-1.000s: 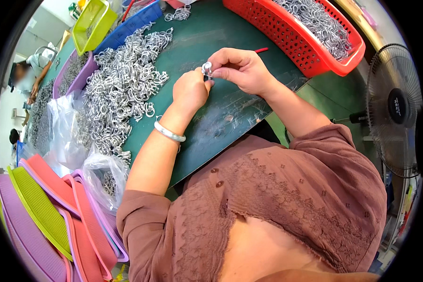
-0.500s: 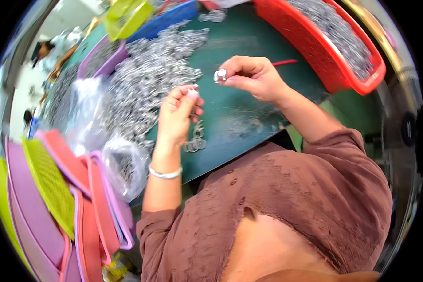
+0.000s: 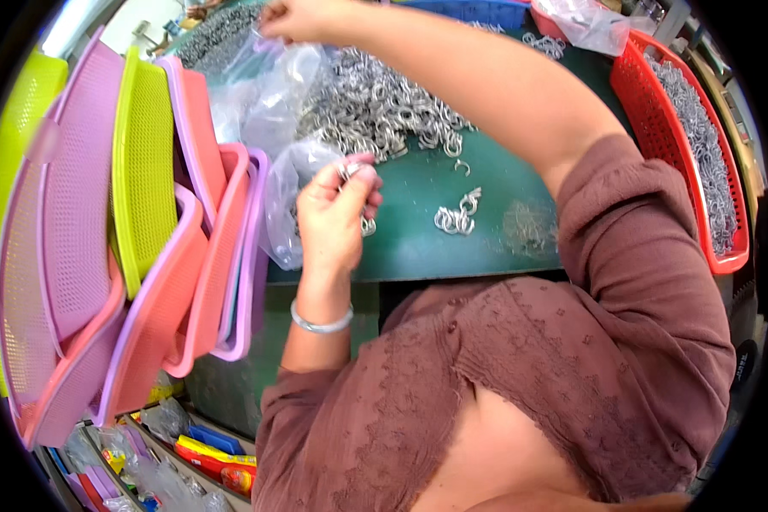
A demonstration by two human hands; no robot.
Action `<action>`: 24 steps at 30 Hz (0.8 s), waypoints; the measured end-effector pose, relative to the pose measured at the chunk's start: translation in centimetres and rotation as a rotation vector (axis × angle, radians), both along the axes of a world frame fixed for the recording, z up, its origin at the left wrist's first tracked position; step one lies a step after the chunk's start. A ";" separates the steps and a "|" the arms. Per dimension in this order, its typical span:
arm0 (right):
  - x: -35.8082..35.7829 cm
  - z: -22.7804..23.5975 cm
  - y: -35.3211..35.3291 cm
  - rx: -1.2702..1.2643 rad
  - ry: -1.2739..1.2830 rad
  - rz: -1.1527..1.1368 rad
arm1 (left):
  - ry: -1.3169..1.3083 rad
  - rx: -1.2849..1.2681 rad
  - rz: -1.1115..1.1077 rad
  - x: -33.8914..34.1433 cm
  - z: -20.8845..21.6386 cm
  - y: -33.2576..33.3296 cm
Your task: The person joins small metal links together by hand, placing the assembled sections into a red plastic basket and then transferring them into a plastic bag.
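My left hand (image 3: 337, 200) is closed over the near edge of the green table, its thumb and fingers pinching a small silver metal ring (image 3: 347, 171). My right arm stretches across to the far left. There my right hand (image 3: 297, 19) has its fingers curled downward above a clear plastic bag and a purple edge; whatever lies between its fingertips is hidden. Beyond my left hand spreads a large heap of silver metal rings (image 3: 384, 102). A small cluster of rings (image 3: 457, 218) and one single open ring (image 3: 462, 167) lie nearer to me.
Pink, purple and green plastic baskets (image 3: 149, 171) lean stacked at the left. Clear plastic bags (image 3: 286, 102) sit between them and the heap. A red basket (image 3: 670, 128) of metal pieces stands at the right, a blue one (image 3: 478, 12) at the back. Packages (image 3: 218, 461) lie low left.
My right hand has swung from the table's middle to the far left; the white-silver piece it held is out of sight. My left hand still pinches. The view has shifted leftward.
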State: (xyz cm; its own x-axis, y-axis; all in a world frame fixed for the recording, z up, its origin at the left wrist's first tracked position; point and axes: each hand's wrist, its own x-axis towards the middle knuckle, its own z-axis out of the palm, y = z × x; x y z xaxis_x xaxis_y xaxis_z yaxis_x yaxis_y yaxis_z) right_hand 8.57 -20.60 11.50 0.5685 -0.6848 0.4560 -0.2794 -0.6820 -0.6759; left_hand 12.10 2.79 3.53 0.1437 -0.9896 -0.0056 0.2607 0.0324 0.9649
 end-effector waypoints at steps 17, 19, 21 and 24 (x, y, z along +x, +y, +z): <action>-17.4 -6.3 16.5 0.033 -0.099 0.234 | -0.432 -0.388 0.037 -4.5 -2.9 -1.9; -19.0 -6.7 17.5 0.056 -0.132 0.150 | -0.275 -0.312 -0.066 -6.2 -2.4 -1.8; -20.5 -7.0 18.0 0.072 -0.159 0.083 | -0.149 -0.214 -0.149 -8.0 -2.0 -1.8; -22.4 -7.6 18.5 0.096 -0.207 0.031 | -0.147 -0.180 -0.215 -9.9 -1.7 -1.9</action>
State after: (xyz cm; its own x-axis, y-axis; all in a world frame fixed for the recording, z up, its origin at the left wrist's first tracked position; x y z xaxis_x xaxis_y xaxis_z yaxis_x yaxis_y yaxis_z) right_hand -13.83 -2.09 3.93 0.4910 -0.7141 0.4990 -0.1077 -0.6181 -0.7787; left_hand 2.23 0.89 1.87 -0.0827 -0.9806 0.1776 0.1379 0.1652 0.9766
